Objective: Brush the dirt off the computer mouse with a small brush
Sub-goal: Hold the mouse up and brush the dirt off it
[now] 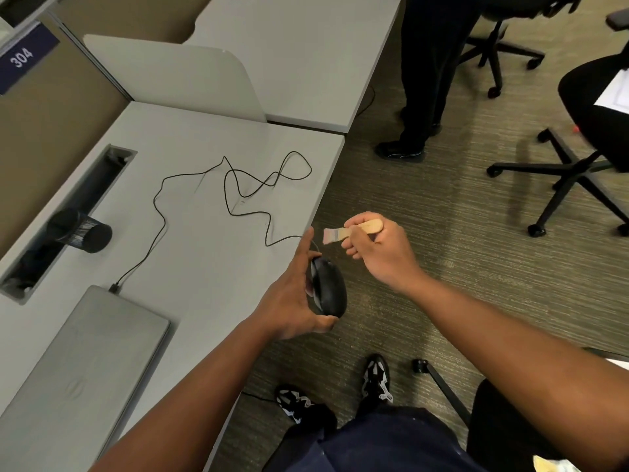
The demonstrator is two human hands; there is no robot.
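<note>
Left hand (289, 298) gripping black mouse (328, 289) lengthwise, cord end away, right hand (377, 248) gripping brush (354, 230), bristles leftward

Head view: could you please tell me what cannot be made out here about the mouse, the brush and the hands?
- Mouse: its far side is hidden by the left hand; dirt too small to see.
- Brush: bristles blurred; mid-handle hidden by the right hand.
- Cable: its join to the mouse is hidden behind the left fingers.
- Laptop: near end cut off by the frame edge.
</note>
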